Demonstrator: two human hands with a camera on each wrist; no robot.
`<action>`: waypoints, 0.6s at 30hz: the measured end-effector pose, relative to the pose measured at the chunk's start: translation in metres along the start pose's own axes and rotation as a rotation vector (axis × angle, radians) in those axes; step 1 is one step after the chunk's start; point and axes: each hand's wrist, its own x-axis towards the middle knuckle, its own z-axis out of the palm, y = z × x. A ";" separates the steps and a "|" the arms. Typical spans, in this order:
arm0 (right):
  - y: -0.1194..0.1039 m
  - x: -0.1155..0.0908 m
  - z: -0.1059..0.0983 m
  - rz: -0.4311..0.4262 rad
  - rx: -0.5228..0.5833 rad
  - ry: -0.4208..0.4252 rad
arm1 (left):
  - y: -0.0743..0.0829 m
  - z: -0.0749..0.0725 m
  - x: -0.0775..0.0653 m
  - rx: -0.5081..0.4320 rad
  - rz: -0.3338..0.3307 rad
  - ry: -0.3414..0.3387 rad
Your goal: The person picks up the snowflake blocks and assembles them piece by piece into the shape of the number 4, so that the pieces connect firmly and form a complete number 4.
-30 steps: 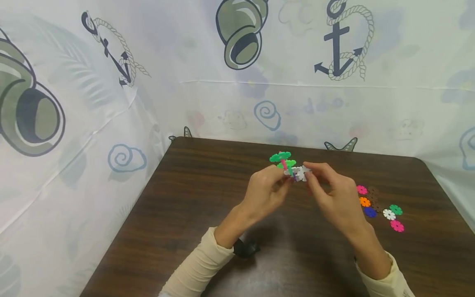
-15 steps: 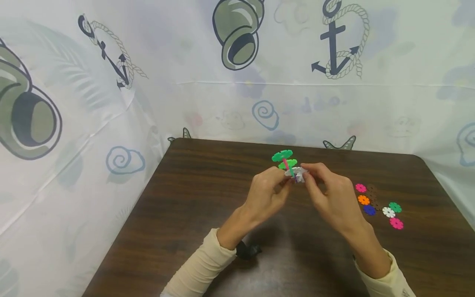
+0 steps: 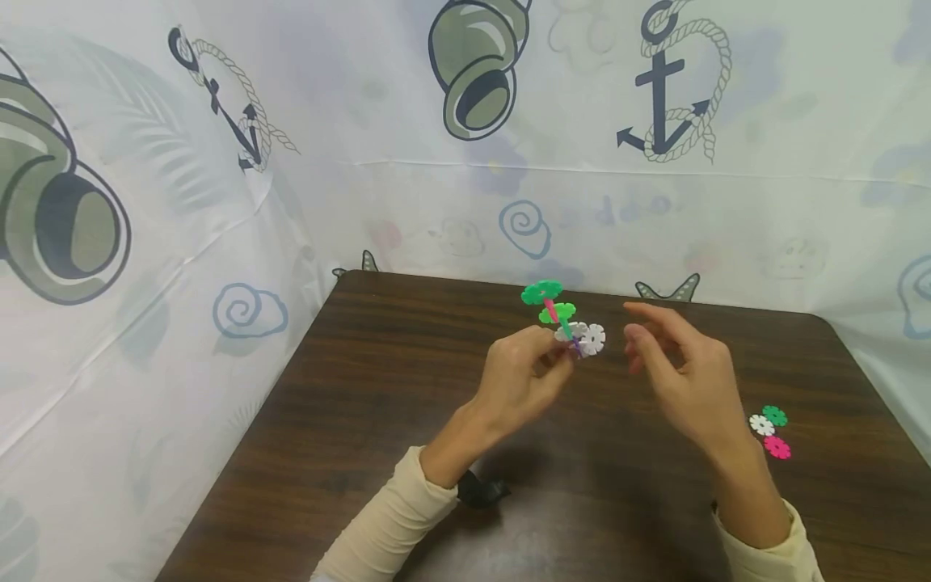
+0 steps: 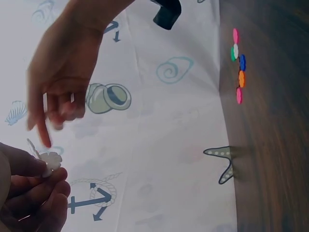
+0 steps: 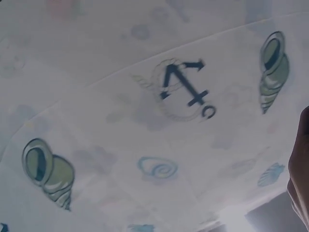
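My left hand (image 3: 525,376) pinches a small chain of notched, flower-shaped plastic discs above the table. A green disc (image 3: 542,292) tops the chain, a light green disc (image 3: 557,313) lies below it, and pink, teal and purple ones stand edge-on between the others. At its right end a white disc (image 3: 594,339) faces me. My right hand (image 3: 687,376) hovers just right of the chain, apart from it, fingers loosely bent and holding nothing. In the left wrist view, white discs (image 4: 50,162) show at the left fingertips. Only an edge of the right hand (image 5: 300,164) enters the right wrist view.
Loose discs lie on the brown table (image 3: 393,364) at the right: green (image 3: 775,415), white (image 3: 761,425) and pink (image 3: 777,447). Blue (image 4: 243,63) and orange (image 4: 242,79) ones show in the left wrist view. A printed white sheet (image 3: 407,194) hangs behind the table.
My right hand has let go of the white disc and moved right, now covering some loose discs in the head view. The left hand keeps its hold; the chain has tilted slightly left.
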 end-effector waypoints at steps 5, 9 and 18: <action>0.018 0.007 -0.026 0.079 -0.069 0.059 | -0.002 -0.001 0.001 0.020 -0.014 0.032; 0.038 0.011 -0.049 0.219 -0.167 0.048 | -0.003 -0.001 0.002 0.019 -0.016 0.038; 0.095 0.018 -0.094 0.451 -0.284 -0.138 | -0.003 -0.001 0.003 0.003 -0.018 0.044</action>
